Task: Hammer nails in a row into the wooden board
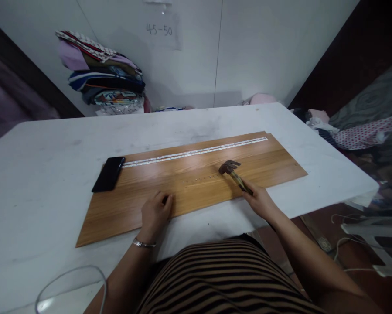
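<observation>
A claw hammer [235,176] with a rusty head and yellowish handle is gripped in my right hand [258,199]. Its head hovers over or rests on a wood-grain board [133,213]; I cannot tell which. A row of small nails or nail-like specks [200,179] runs across the board, left of the hammer head. My left hand [156,213] rests by the board's near edge, its fingers curled closed; anything inside them is hidden. Two pale marked strips [196,152] lie along the far side of the board. At their left end sits a black phone [108,174].
Under the board is a white-covered table [45,174]. Folded clothes [104,74] are stacked against the back wall. A white plastic chair or stool [375,240] stands low on the right, near dotted cloth [362,133]. A grey cable loop [74,268] hangs at the lower left.
</observation>
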The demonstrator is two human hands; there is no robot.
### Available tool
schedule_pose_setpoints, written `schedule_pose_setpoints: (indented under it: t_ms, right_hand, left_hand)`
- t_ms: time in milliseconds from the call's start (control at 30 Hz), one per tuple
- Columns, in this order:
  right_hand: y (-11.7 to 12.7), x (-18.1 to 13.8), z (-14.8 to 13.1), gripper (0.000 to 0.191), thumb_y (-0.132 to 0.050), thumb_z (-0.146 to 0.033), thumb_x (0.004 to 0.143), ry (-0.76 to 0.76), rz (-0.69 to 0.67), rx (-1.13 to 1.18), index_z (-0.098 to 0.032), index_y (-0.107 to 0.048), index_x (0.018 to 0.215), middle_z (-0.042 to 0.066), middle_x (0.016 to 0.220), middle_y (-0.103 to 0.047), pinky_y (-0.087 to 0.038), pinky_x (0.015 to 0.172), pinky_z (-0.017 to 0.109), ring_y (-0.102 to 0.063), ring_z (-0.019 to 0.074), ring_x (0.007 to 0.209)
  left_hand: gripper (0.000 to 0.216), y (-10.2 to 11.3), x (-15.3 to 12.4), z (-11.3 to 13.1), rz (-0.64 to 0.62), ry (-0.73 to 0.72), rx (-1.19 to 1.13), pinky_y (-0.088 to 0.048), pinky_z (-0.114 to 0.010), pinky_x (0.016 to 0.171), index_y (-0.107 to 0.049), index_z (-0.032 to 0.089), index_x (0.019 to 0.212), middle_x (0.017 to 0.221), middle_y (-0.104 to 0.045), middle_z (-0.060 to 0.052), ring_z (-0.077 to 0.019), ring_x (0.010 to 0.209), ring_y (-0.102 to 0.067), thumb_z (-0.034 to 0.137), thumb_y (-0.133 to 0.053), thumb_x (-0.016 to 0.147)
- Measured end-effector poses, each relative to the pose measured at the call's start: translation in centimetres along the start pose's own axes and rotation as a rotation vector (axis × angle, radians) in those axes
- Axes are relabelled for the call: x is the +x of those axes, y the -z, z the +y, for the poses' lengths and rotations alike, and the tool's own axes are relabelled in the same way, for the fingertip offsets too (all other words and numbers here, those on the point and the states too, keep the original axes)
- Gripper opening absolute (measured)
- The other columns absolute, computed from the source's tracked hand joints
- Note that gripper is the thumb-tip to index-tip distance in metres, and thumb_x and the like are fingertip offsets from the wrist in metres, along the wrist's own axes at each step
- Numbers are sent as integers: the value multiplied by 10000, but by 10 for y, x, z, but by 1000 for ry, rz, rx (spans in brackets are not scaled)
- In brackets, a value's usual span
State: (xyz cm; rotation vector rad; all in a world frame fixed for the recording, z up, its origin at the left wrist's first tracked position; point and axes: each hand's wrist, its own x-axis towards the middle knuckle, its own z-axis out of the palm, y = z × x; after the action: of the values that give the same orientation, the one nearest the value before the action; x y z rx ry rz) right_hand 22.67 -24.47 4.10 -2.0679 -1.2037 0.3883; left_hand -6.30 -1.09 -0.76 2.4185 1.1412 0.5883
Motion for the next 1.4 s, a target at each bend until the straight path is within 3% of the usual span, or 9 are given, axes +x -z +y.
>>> schedule_pose_setpoints:
  t_ms: [400,1100,1400]
  right_hand:
    - [-2,-1,3,537,-524,-211,825,4,6,8,-150,-573,1357,127,1248,-683,-512,963,444,-650,299,1138]
    - [-2,-1,3,552,-551,-176,803,-2,13,8,-217,-589,1352,77,1185,-721,-536,924,417,-680,277,1075]
    - [-2,0,1,554,-536,-176,807,-11,9,19,-175,-580,1360,102,1243,-690,-513,969,439,-653,292,1133]
  left_hand:
    - [254,2,0,3,12,-1,2,-418,-284,697,-676,206,804,815,-635,-41,-172,772,-564,372,-500,881]
    - [289,2,0,1,-15,19,0,-420,-285,698,-667,208,823,843,-646,-36,-170,779,-573,414,-484,909]
    - [308,3,0,4,-8,13,12,-421,-282,700,-662,208,813,831,-641,-38,-170,772,-574,427,-471,915]
